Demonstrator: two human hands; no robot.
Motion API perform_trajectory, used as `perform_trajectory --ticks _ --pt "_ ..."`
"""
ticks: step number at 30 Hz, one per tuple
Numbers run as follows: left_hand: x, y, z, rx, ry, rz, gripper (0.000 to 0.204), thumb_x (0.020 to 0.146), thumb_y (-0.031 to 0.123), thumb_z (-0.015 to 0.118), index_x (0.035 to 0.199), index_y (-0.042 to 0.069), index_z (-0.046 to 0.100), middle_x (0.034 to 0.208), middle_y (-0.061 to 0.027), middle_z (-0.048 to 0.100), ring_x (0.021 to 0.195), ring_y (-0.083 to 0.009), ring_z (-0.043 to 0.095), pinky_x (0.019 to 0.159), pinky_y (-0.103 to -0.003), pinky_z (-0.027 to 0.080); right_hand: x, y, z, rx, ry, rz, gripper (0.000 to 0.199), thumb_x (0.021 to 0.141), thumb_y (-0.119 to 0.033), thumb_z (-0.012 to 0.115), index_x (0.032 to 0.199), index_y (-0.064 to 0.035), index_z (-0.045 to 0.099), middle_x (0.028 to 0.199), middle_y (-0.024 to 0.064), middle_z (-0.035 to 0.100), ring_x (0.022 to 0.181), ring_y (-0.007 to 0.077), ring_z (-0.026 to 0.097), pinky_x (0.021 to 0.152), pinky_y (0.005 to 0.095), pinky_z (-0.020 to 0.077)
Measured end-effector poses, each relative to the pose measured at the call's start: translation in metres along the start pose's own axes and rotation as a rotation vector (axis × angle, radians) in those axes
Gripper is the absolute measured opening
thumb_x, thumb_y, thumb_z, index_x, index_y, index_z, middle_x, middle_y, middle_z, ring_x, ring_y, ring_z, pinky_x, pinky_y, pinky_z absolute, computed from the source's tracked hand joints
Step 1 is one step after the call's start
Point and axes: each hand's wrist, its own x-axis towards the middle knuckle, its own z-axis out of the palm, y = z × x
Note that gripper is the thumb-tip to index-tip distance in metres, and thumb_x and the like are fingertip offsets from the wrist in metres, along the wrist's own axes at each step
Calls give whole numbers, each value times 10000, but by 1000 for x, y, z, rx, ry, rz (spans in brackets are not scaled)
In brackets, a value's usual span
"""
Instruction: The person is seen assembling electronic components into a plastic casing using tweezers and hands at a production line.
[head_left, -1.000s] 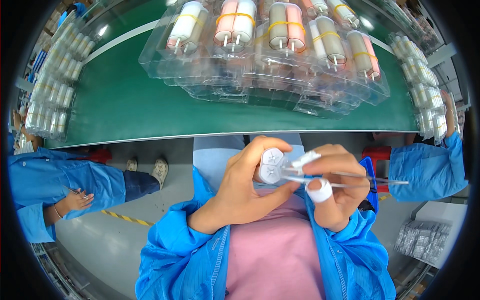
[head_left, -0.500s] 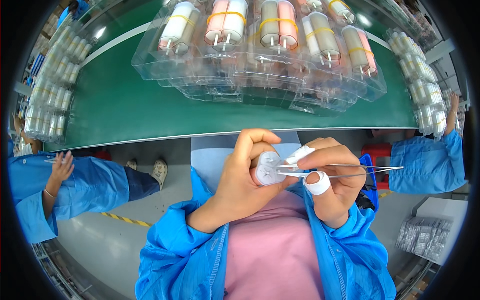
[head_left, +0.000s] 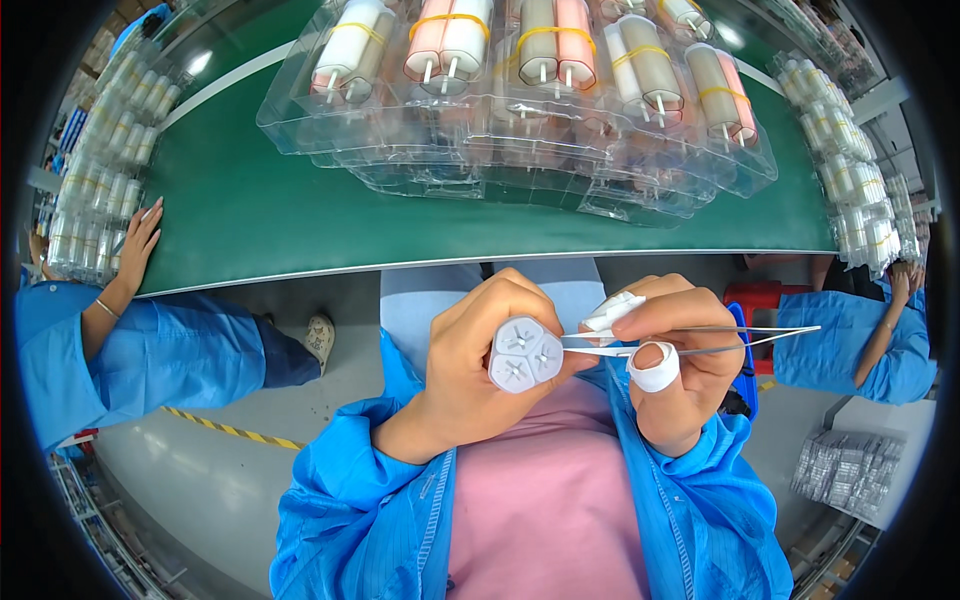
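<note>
My left hand [head_left: 470, 365] is wrapped round a pale cluster of three joined tubes [head_left: 526, 354]. Its three-lobed end faces up, with a star-shaped slot in each lobe. Metal tweezers [head_left: 605, 351] lie in my right hand [head_left: 690, 365], gripped between thumb and fingers. Their tips point left and stop beside the tube cluster's right edge; whether they touch it I cannot tell. White wrapping covers the right thumb [head_left: 654, 367], and more white wrapping [head_left: 612, 316] sits at a fingertip. Both hands are over my lap, in front of the bench edge.
Stacked clear plastic trays [head_left: 430, 160] on the green bench [head_left: 240, 200] hold banded pairs of white, grey and pink tubes [head_left: 445, 45]. More filled trays line both sides. A co-worker's hand [head_left: 140, 240] rests at the bench's left; another person in blue [head_left: 850, 340] is at right.
My left hand has turned the tube cluster so its end faces up more squarely, slightly left. My right hand with the tweezers has shifted a little right. The left co-worker's hand has moved onto the bench.
</note>
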Motion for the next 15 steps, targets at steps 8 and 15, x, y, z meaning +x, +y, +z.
perform_trajectory --ticks 8,15 --pt "-1 -1 1 46 20 25 328 606 -11 813 802 35 554 733 -74 572 628 -193 548 536 -286 420 0 0 0 -7 4 -37 194 702 4 721 876 51 650 853 141 667 776 212 621 662 296 496" --pt "-3 -3 5 53 46 -6 304 590 -56 742 807 39 552 731 -80 560 612 -220 543 538 -296 413 9 -12 1 -146 -242 -90 231 668 -45 781 865 -7 666 824 131 671 678 251 644 588 308 515"
